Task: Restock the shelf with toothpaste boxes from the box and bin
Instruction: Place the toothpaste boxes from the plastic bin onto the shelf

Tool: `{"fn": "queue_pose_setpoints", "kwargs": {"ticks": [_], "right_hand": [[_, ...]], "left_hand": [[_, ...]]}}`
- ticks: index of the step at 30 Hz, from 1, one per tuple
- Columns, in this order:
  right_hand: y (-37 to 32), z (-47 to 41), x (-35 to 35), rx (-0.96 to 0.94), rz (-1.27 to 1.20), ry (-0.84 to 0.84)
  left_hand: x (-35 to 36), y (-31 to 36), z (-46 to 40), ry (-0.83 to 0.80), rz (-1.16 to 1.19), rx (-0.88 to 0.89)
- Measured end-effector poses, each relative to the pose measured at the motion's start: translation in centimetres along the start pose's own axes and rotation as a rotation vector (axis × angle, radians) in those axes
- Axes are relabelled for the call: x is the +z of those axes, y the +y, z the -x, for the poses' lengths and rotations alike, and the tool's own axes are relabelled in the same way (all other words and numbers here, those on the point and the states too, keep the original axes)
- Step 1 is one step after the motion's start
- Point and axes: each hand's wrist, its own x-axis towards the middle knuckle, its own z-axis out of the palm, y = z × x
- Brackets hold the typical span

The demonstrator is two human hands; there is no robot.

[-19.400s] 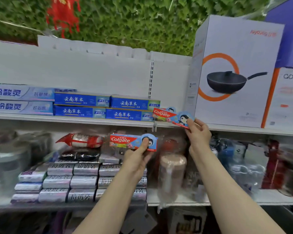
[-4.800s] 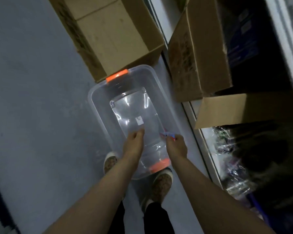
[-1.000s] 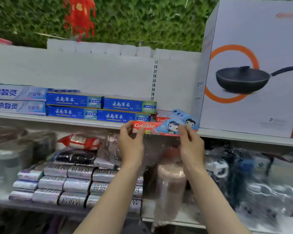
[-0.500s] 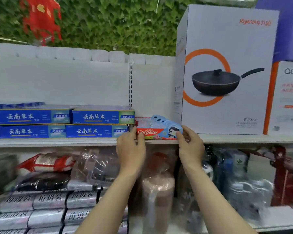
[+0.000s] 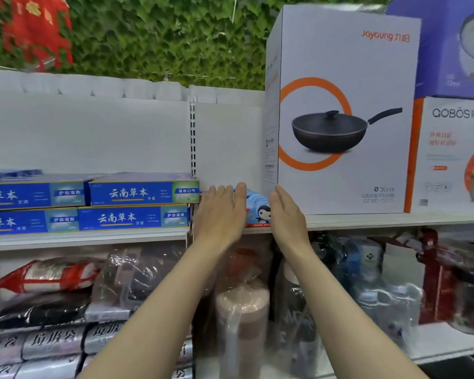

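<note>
Toothpaste boxes in red and light blue card with a penguin cartoon [image 5: 258, 212] sit in a row on the white metal shelf [image 5: 367, 220], at its front edge, between the stacked dark blue toothpaste cartons [image 5: 137, 205] at nine o'clock and the tall white wok carton [image 5: 342, 110] at three o'clock. We see our left hand [image 5: 221, 214] flat over the row's left end, fingers straight and gripping nothing. Our right hand [image 5: 286, 214] stands edge-on with fingers extended at the row's right end, by the wok carton; whether it touches either we cannot tell.
</note>
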Motion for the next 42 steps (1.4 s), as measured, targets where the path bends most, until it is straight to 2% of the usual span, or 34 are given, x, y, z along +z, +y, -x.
{"fn": "queue_pose_setpoints", "kwargs": {"ticks": [2, 4, 8, 13, 17, 20, 24, 28, 34, 39, 42], "right_hand": [[-0.2, -1.4, -0.2, 0.038, -0.034, -0.085], [0.0, -2.7, -0.2, 0.075, 0.0, -0.138], [0.7, -5.1, -0.1, 0.205, 0.032, -0.209], [1.2, -7.3, 0.5, 0.303, -0.064, -0.327], [1.4, -8.3, 1.3, 0.32, -0.096, -0.368], [0.9, -8.7, 1.5, 0.331, -0.101, -0.419], [1.5, -9.5, 1.9, 0.321, -0.118, -0.454], [2.6, -10.4, 2.5, 0.379, -0.162, -0.453], [3.2, -11.1, 2.7, 0.47, -0.214, -0.474], [3.1, -11.5, 3.0, 0.524, -0.265, -0.488], [3.0, -11.4, 3.2, 0.557, -0.271, -0.498]], "left_hand": [[-0.2, 0.9, -1.8, -0.062, 0.013, -0.087], [0.2, 1.2, -3.6, -0.145, -0.016, -0.099], [0.8, 1.4, -5.4, -0.36, -0.149, -0.181], [0.6, 1.8, -5.4, -0.515, -0.351, -0.154], [1.4, 0.3, -7.7, -0.602, -0.257, -0.223], [2.4, -1.1, -9.4, -0.625, -0.197, -0.252], [3.3, -2.0, -10.0, -0.626, -0.264, -0.222], [3.5, -2.1, -9.8, -0.585, -0.266, -0.233], [4.4, -3.2, -11.1, -0.574, -0.307, -0.155], [3.7, -2.4, -10.9, -0.546, -0.219, -0.244], [3.6, -2.4, -10.8, -0.559, -0.264, -0.238]]}}
